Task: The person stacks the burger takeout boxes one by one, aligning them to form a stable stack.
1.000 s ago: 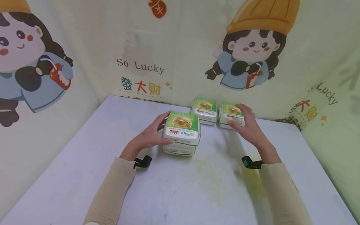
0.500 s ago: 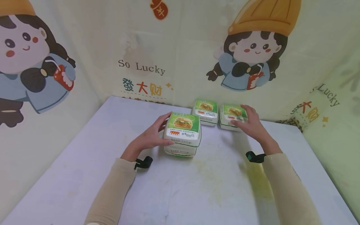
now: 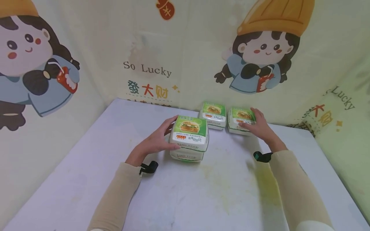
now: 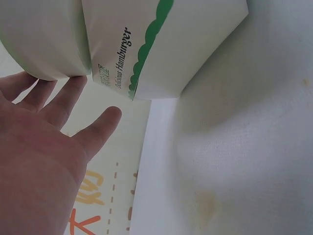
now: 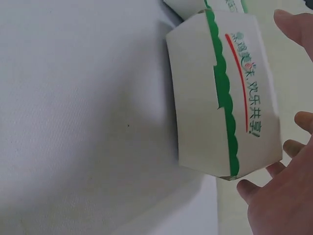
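Note:
Two white-and-green hamburger boxes stand stacked at mid-table. My left hand [image 3: 154, 139] holds the upper box [image 3: 189, 133] at its left side, thumb at the front and fingers toward the back. The left wrist view shows several fingertips against its wall and one finger apart beside the lower box [image 4: 171, 49]. At the back, my right hand [image 3: 261, 128] spreads around a single hamburger box [image 3: 238, 118], thumb at the front, fingers past its right side. In the right wrist view the thumb [image 5: 293, 27] stands apart from that box.
Another hamburger box [image 3: 214, 114] sits at the back, just left of the one by my right hand. Behind the white table [image 3: 188, 192] hangs a printed cloth [image 3: 196, 64], which encloses the left and right sides too.
My right hand has shifted slightly right and back around its box, with the thumb a little higher. The left hand and all the boxes stay in place; the view itself turns slightly left.

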Demonstrator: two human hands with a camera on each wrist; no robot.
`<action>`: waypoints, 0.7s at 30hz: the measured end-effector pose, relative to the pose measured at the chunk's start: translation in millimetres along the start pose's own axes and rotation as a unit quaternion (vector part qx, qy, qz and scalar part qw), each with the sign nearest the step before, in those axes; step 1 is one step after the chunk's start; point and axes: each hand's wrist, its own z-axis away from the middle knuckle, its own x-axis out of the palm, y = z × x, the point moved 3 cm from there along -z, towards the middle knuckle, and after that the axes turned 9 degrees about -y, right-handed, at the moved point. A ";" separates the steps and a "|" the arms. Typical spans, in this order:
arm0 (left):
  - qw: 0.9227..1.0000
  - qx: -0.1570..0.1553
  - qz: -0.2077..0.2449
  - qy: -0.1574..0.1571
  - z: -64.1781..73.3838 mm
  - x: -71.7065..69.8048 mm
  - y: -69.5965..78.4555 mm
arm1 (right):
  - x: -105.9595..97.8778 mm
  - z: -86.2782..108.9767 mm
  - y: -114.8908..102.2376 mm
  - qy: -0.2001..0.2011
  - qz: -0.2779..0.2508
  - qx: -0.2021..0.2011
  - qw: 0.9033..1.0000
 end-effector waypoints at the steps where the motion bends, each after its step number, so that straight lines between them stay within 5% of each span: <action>1: 1.000 -0.002 0.001 -0.001 0.4 0.3 -0.4 | 0.3 -0.9 1.7 -0.006 -0.006 0.004 1.000; 8: 1.000 -0.001 0.001 -0.005 0.1 1.7 0.3 | -0.2 -5.8 13.4 -0.034 0.006 0.025 0.999; 21: 1.000 -0.001 -0.004 -0.002 1.2 -0.6 -1.5 | 2.2 -7.2 12.3 -0.018 0.021 0.010 1.000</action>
